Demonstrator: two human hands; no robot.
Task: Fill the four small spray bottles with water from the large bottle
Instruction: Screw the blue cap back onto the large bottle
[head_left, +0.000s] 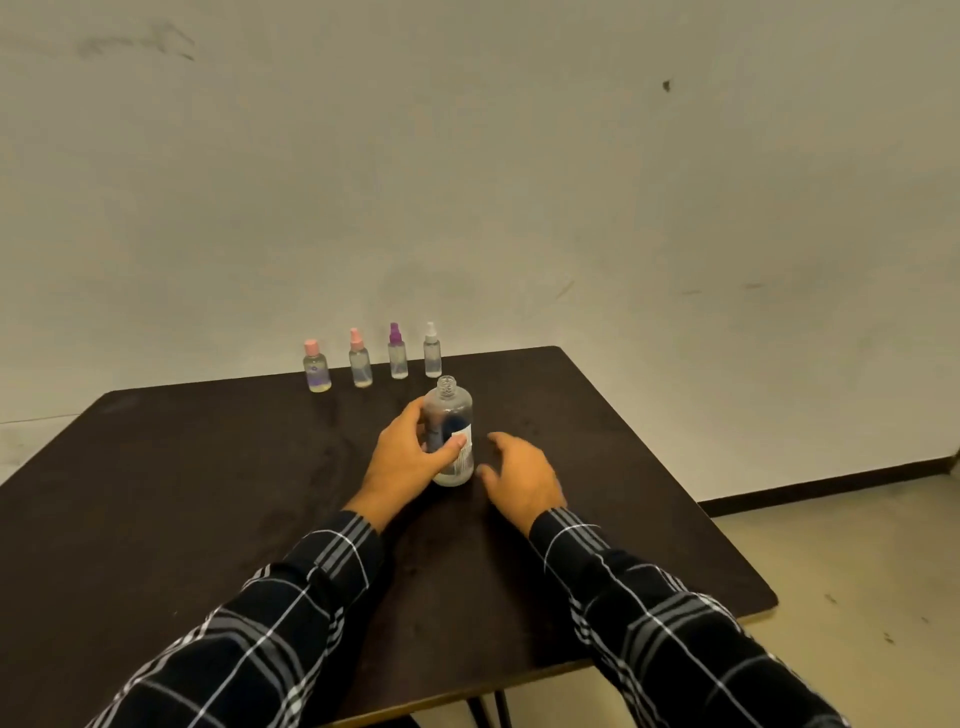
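dark table (208, 493), large bottle (453, 410) upright, seemingly uncapped

A dark brown, square-cornered wooden table (208, 493) fills the lower view, with thin black legs (491, 709) showing beneath its near edge. Behind it rises a pale, scuffed plaster wall (519, 156) with a small dark spot (666, 85). A black baseboard (831, 486) meets the beige floor (857, 561) at right.

Uncapped large bottle (450, 436) upright (four spray bottles (399, 358) behind)
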